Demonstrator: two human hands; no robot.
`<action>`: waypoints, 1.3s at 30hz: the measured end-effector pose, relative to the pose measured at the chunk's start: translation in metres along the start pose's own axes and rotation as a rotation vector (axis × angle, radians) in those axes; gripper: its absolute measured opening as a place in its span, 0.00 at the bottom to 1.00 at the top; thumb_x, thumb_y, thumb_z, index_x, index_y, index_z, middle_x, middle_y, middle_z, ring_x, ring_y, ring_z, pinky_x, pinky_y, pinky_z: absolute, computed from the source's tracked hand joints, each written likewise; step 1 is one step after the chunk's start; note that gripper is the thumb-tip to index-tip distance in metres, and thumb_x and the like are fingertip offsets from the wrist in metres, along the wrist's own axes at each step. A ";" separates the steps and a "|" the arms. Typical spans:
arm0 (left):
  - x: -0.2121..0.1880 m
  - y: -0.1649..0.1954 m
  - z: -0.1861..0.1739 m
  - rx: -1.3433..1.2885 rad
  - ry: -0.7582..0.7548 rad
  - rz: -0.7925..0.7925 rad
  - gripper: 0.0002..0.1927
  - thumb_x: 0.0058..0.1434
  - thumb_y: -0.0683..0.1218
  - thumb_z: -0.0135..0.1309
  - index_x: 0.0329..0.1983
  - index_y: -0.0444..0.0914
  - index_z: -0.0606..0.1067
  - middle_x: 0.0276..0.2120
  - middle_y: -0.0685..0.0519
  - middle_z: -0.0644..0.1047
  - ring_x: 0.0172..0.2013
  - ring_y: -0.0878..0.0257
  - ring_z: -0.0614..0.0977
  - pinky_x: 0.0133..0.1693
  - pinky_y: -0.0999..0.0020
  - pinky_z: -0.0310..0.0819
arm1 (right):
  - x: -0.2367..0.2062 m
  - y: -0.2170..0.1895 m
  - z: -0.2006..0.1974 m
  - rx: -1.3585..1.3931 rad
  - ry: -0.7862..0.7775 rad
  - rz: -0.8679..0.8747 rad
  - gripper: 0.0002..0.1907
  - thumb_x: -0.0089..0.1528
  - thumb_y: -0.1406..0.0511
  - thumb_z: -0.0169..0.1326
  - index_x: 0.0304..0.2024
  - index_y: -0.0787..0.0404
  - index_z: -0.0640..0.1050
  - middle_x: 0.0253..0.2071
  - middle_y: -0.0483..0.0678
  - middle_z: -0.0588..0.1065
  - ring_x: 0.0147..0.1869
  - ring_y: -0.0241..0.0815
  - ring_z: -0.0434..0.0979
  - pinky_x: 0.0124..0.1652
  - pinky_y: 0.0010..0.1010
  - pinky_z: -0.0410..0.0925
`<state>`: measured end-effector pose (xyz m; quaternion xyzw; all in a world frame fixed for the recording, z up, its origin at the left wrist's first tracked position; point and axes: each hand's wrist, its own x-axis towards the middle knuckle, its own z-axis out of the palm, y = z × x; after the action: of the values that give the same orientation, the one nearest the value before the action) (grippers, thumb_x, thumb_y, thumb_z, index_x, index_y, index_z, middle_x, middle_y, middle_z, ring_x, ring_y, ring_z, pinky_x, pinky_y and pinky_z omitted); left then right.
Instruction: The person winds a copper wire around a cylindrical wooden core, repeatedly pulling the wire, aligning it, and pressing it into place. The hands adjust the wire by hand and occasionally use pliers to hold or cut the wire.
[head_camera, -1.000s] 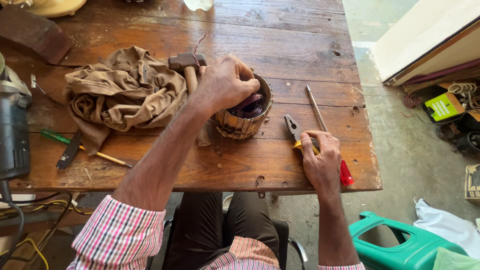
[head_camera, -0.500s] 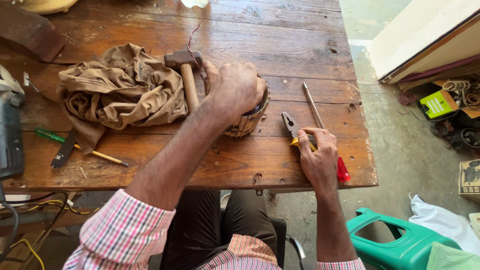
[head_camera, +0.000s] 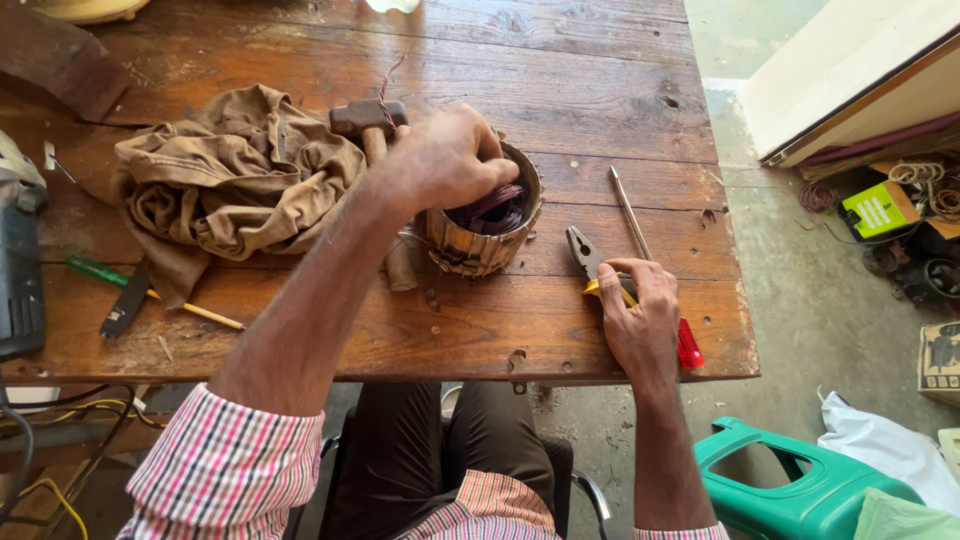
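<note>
Motor stator (head_camera: 487, 222) half hidden under left hand (head_camera: 447, 160).

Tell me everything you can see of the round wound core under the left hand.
The round core is a short, open-topped cylinder standing upright on the wooden table, right of the hammer. Its outer wall looks like tan, worn strips in vertical slots, with a toothed rim. Dark reddish-purple wire coils fill the inside. The left hand rests over its top left edge, fingers reaching into the coils. The pliers, under the right hand, lie apart from it to the right.
</note>
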<state>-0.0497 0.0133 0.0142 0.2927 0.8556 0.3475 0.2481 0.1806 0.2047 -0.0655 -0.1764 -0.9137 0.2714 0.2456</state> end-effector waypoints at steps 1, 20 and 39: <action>0.001 -0.002 0.000 0.051 0.035 -0.024 0.19 0.65 0.60 0.56 0.46 0.43 0.83 0.34 0.51 0.83 0.33 0.60 0.87 0.49 0.41 0.80 | 0.000 0.000 0.000 0.003 0.006 -0.003 0.14 0.68 0.58 0.57 0.45 0.63 0.81 0.47 0.56 0.78 0.59 0.56 0.73 0.57 0.45 0.66; -0.010 0.023 0.004 0.123 0.042 -0.075 0.18 0.52 0.60 0.68 0.21 0.46 0.77 0.26 0.54 0.81 0.41 0.57 0.79 0.64 0.23 0.30 | -0.001 0.001 0.001 0.006 0.020 0.003 0.13 0.68 0.58 0.57 0.45 0.62 0.81 0.48 0.54 0.78 0.59 0.55 0.74 0.57 0.44 0.66; -0.031 -0.001 0.010 -0.400 0.214 0.020 0.15 0.62 0.57 0.55 0.24 0.45 0.78 0.24 0.57 0.80 0.23 0.73 0.81 0.34 0.64 0.85 | 0.000 0.002 0.002 -0.005 0.015 0.008 0.13 0.66 0.59 0.57 0.45 0.62 0.82 0.47 0.55 0.79 0.59 0.56 0.73 0.57 0.44 0.66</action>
<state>-0.0220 -0.0041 0.0142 0.2076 0.7881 0.5417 0.2058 0.1804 0.2057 -0.0683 -0.1825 -0.9119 0.2688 0.2509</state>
